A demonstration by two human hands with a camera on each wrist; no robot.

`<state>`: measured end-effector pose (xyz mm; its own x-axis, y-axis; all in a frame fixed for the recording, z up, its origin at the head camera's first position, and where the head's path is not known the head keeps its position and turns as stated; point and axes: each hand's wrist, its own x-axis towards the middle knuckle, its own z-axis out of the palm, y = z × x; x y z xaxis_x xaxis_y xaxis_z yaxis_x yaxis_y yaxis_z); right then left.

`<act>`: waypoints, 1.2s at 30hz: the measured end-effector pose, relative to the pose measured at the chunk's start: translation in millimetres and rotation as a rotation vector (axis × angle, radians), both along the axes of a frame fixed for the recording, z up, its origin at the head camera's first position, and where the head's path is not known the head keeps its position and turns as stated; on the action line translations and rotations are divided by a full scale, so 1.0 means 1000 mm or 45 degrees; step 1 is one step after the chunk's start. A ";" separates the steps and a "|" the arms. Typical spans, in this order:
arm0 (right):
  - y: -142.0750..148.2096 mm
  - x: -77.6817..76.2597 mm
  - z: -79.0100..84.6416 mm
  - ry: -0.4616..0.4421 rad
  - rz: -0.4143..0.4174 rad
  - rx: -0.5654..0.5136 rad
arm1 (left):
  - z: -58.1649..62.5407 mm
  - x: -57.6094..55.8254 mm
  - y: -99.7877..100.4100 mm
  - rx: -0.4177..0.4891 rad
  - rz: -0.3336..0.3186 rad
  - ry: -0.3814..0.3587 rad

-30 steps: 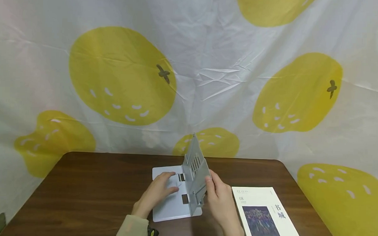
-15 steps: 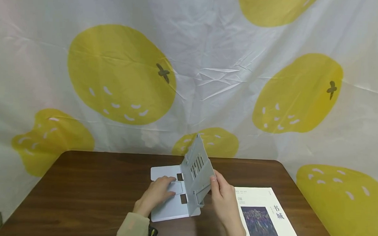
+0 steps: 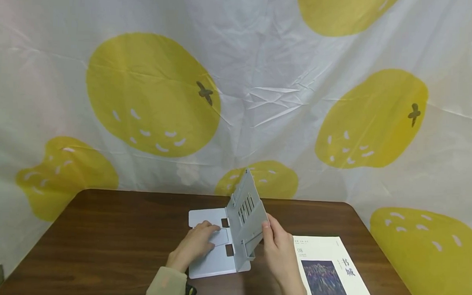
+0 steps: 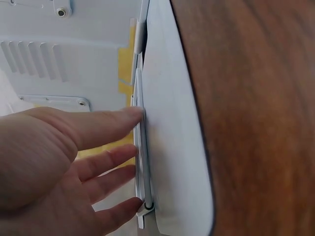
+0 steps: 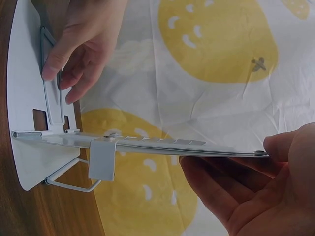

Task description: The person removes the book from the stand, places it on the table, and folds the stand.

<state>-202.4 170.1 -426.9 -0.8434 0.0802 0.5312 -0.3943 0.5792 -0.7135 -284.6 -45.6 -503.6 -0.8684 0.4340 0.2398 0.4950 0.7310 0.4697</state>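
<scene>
A pale grey metal book stand stands on the table, its slotted panel raised and leaning right from a flat base plate. My right hand pinches the panel's right edge, thumb on the slotted face and fingers behind, as the right wrist view shows. Over the base plate, my left hand touches a thin wire loop with its thumb and fingertips. The loop lies almost flat along the plate. In the left wrist view the left fingers are extended and spread along the wire.
A white book with a dark picture on its cover lies to the right, partly behind the right forearm. The dark wooden table ends at a hanging white cloth printed with yellow fruit. A second wire support sticks out behind the panel.
The wire loop, tilted up a second ago, now lies lower against the base plate, my left hand still at it. The panel has leaned slightly further right with my right hand.
</scene>
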 end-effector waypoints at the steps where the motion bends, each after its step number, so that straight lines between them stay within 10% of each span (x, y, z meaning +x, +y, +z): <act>1: 0.000 0.000 0.000 -0.001 0.001 -0.002 | 0.000 0.000 0.000 0.004 0.001 -0.012; 22: -0.009 0.002 0.003 -0.015 0.017 0.033 | 0.000 -0.003 -0.012 0.185 -0.094 -0.066; 36: -0.030 0.004 0.005 0.036 0.097 0.087 | 0.017 -0.002 -0.022 0.321 -0.011 -0.096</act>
